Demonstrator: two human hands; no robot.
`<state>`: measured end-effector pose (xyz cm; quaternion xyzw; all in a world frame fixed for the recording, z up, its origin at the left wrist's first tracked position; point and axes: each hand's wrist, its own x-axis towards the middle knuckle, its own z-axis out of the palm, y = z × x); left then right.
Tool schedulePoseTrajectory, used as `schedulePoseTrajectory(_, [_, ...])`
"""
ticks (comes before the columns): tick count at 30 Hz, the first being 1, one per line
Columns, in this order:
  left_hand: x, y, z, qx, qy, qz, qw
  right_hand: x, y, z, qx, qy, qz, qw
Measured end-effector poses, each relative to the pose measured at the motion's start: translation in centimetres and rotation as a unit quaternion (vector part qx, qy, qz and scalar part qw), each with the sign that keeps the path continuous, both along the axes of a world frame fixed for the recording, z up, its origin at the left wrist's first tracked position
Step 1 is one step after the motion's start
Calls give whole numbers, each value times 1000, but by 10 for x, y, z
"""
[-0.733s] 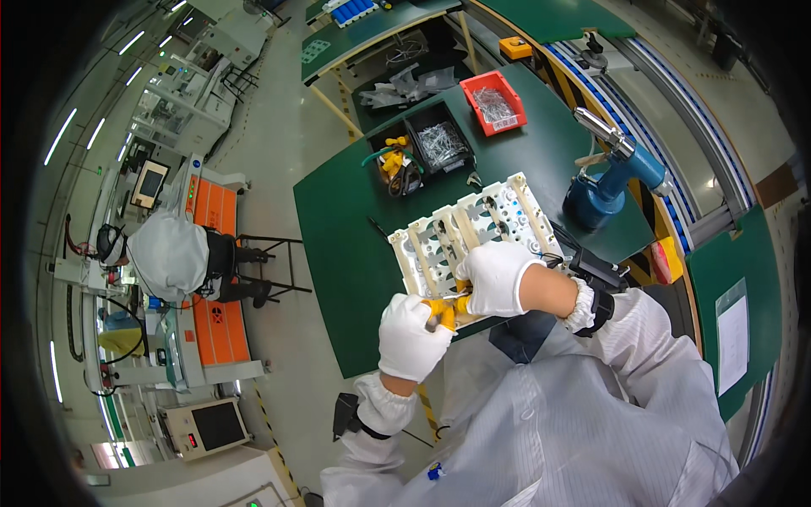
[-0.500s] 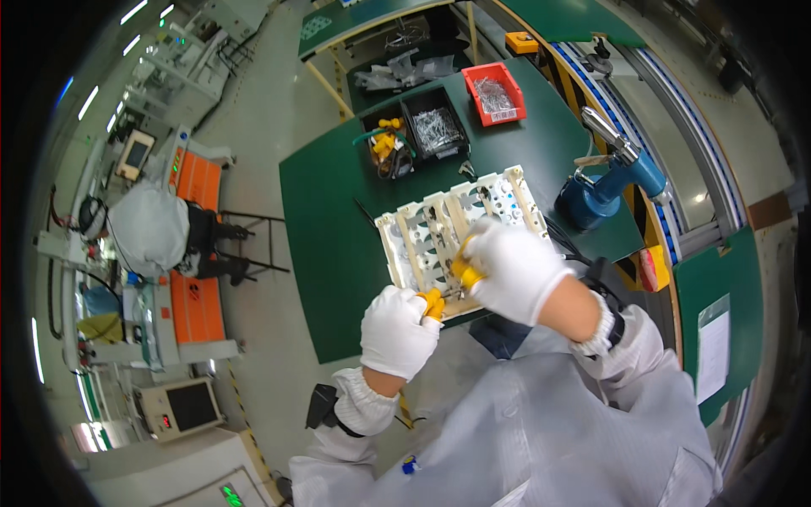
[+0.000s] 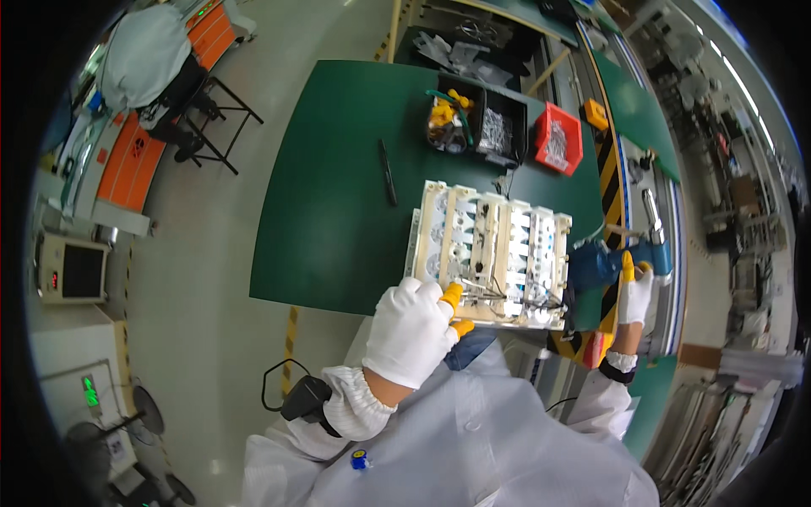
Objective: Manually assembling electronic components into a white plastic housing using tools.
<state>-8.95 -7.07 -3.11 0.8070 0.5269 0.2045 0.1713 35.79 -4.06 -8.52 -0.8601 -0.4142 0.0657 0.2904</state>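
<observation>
Two-handed | frame (image 3: pixel 503 245) on table (image 3: pixel 325 186), just left of gun (image 3: pixel 596 266) | left hand (image 3: pixel 411 331) at frame's near edge, cannot tell if pinching | right hand (image 3: pixel 635 296) at gun, closure likewise unclear | best: brace frame clear of wires (image 3: pixel 488 295), wrap gun fully

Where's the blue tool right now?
Head view, right side: the blue tool is at the right edge of the green table, right of the white frame, the right hand at it.
</observation>
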Motion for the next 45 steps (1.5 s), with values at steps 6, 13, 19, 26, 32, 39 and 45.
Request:
schedulePoseTrajectory(6, [-2, -5, -12, 46, -35, -34, 998, 13, 74, 23, 149, 319, 396, 848])
schedulePoseTrajectory(13, [-1, -10, -32, 65, -30, -14, 997, -185, 41, 187, -191, -133, 663, 712])
schedulePoseTrajectory(19, [0, -14, -39, 112, -60, 15, 992, -227, 19, 200, -295, -87, 648, 697])
schedulePoseTrajectory(26, [4, -18, -44, 98, -68, 35, 992, -258, 16, 198, -310, -116, 612, 718])
schedulePoseTrajectory(32, [0, -18, -38, 102, -60, 18, 993, -247, 24, 189, -178, -272, 799, 506])
schedulePoseTrajectory(39, [-1, -15, -33, 105, -73, 54, 990, -269, 18, 199, -361, -148, 598, 700])
schedulePoseTrajectory(45, [1, -13, -38, 113, -51, 36, 992, -271, 19, 198, -358, -196, 608, 681])
